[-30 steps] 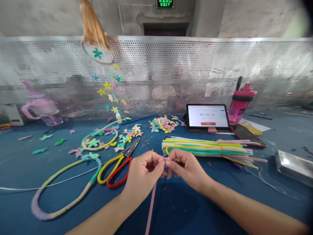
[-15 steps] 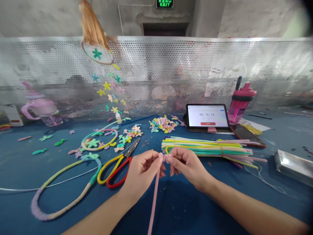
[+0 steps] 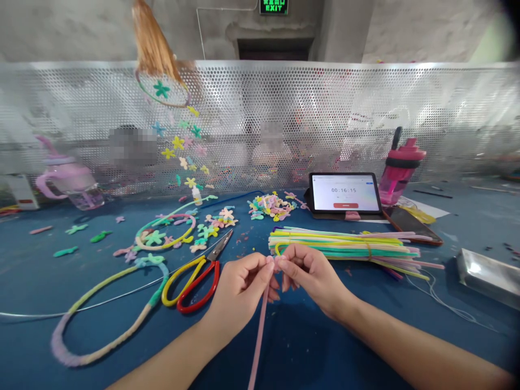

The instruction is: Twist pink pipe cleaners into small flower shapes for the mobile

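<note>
A pink pipe cleaner (image 3: pixel 260 336) hangs down toward the bottom of the view from my closed fingers. My left hand (image 3: pixel 246 284) pinches its upper part between thumb and forefinger. Close beside it, my right hand (image 3: pixel 306 273) pinches the bent end of the same pipe cleaner, and the fingertips of both hands nearly touch. The small shape between the fingertips is mostly hidden. Left of my left hand lie scissors (image 3: pixel 199 284) with one yellow and one red handle. Behind my right hand rests a bundle of coloured pipe cleaners (image 3: pixel 345 245).
A pastel pipe-cleaner ring (image 3: pixel 83 357) lies at front left, a smaller ring (image 3: pixel 140 233) behind it. Small fuzzy flowers (image 3: pixel 215 225) and a pile of pieces (image 3: pixel 270 206) sit farther back. A tablet (image 3: pixel 345 190), a pink bottle (image 3: pixel 400 170) and a metal box (image 3: pixel 489 279) stand at right.
My left hand has moved slightly right, closer to my right hand. The hanging end of the pink pipe cleaner has shifted a little right with it.
</note>
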A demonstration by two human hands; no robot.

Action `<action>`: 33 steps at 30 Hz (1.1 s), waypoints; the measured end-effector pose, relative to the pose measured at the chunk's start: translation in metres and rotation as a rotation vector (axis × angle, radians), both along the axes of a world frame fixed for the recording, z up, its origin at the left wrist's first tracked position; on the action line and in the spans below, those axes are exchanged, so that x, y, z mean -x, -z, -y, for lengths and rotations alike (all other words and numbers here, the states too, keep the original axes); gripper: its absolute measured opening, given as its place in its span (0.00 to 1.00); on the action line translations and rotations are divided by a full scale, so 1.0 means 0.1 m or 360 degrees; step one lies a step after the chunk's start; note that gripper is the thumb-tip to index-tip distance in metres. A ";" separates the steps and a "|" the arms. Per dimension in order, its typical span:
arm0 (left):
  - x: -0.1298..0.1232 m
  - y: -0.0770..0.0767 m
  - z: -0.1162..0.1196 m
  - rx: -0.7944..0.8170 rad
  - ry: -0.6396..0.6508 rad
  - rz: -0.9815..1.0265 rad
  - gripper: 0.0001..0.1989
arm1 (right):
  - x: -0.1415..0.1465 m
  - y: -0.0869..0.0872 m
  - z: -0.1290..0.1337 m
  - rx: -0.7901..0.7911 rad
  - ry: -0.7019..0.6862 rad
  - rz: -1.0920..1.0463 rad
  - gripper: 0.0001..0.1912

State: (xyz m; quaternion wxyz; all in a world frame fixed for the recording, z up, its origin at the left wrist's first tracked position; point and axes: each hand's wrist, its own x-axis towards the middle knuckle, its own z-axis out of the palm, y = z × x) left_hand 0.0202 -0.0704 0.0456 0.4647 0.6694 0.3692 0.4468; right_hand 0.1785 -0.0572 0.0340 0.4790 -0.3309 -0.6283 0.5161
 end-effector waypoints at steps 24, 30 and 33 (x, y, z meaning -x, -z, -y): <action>0.04 0.04 -0.03 -0.0019 0.0027 -0.0163 0.14 | 0.00 0.00 -0.01 -0.0022 0.0107 -0.0044 0.13; 0.11 -0.03 -0.06 -0.0162 0.0214 -0.0555 0.14 | -0.01 -0.04 -0.02 0.0028 0.0182 -0.0142 0.14; 0.13 -0.09 -0.07 -0.0312 0.0316 -0.0751 0.14 | 0.00 -0.04 0.00 0.0050 0.0140 -0.0166 0.13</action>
